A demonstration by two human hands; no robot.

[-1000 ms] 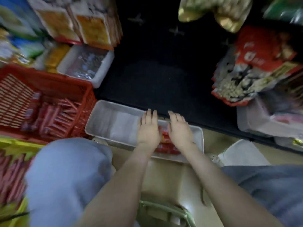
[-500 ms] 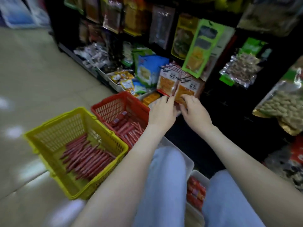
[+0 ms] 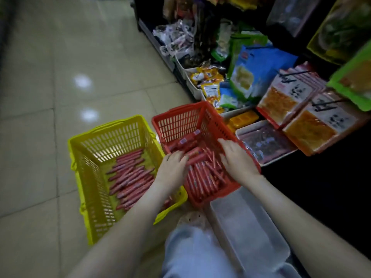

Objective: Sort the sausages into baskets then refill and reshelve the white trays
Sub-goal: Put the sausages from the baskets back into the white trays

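Observation:
The red basket [image 3: 177, 115] stands on the floor beside the shelf and holds a heap of red sausages [image 3: 207, 178]. Left of it, the yellow basket [image 3: 104, 128] holds another layer of red sausages [image 3: 130, 174]. Both my hands are inside the red basket. My left hand [image 3: 173, 167] curls its fingers round a sausage [image 3: 197, 157] at the top of the heap. My right hand [image 3: 237, 160] lies on the heap with straight fingers, close to the basket's right wall. An empty white tray [image 3: 251, 233] lies on the floor by my knee.
A second white tray [image 3: 268, 146] with dark packets sits on the bottom shelf right of the red basket. Orange snack packs [image 3: 289, 101] hang above it on hooks, with blue and yellow bags behind them. Tiled floor stretches to the left.
My hands left the hanging orange packs and dropped into the red basket. The view swung down and left, and the empty tray now shows by my knee.

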